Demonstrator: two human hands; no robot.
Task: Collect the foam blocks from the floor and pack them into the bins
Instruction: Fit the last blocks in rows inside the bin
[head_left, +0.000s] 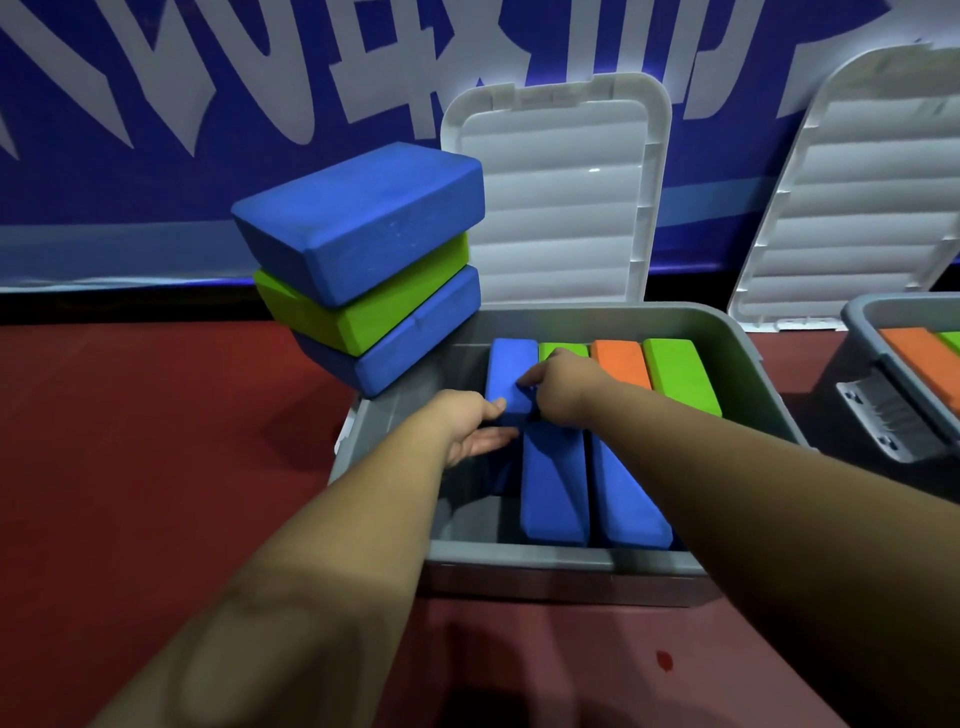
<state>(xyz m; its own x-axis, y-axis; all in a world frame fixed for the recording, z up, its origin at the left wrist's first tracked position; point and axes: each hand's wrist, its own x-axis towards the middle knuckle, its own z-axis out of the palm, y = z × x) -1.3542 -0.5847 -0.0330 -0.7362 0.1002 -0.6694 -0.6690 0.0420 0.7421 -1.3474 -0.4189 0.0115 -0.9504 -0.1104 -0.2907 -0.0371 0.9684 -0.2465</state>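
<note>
**Both hands on a blue block in the grey bin**

Held between left hand (470, 421) and right hand (558, 384): blue foam block (511, 369), standing on edge at the far left inside the grey bin (545, 553). Left thumb on its top, fingers curled along its left face. Right fingers curled over its right edge.

Just right of the grip, in one row on edge: green block (563, 349), orange block (621, 364), second green block (680, 374). Nearer than the grip: two blue blocks (553, 483) side by side. Left of the grip, outside the bin: tilted stack (374, 306), blue over green over blue, above the red floor (156, 441). Beyond the grip: white lid (556, 197), propped upright. Well to the right: second bin (862, 332).
</note>
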